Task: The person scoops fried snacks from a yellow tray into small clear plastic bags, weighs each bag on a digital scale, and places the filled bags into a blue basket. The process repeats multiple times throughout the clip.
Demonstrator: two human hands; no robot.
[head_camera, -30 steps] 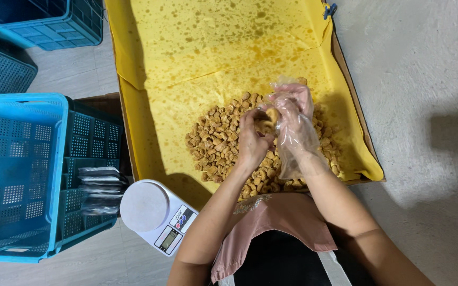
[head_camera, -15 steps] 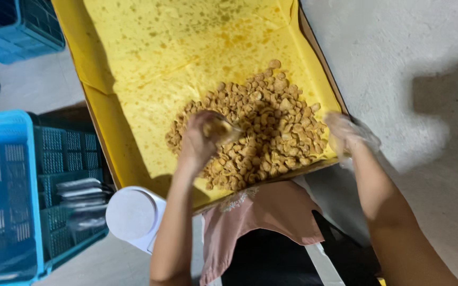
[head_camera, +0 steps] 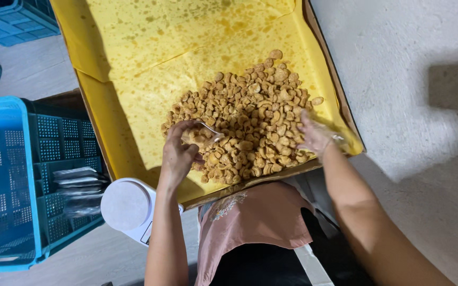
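Resting on a heap of fried snack pieces (head_camera: 250, 124) inside a yellow-lined tray (head_camera: 133, 85): left hand (head_camera: 178, 151), grip closed on a small scoop (head_camera: 208, 132) at the heap's left edge; right hand (head_camera: 314, 137), clear-gloved, fingers spread flat, holding nothing. White scale (head_camera: 125, 204) near the left forearm, beside a blue crate (head_camera: 6, 180).

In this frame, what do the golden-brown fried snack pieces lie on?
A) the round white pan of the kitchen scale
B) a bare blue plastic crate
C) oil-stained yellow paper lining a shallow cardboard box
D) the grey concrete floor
C: the golden-brown fried snack pieces are heaped on the oil-stained yellow paper lining the shallow cardboard box, under both hands.
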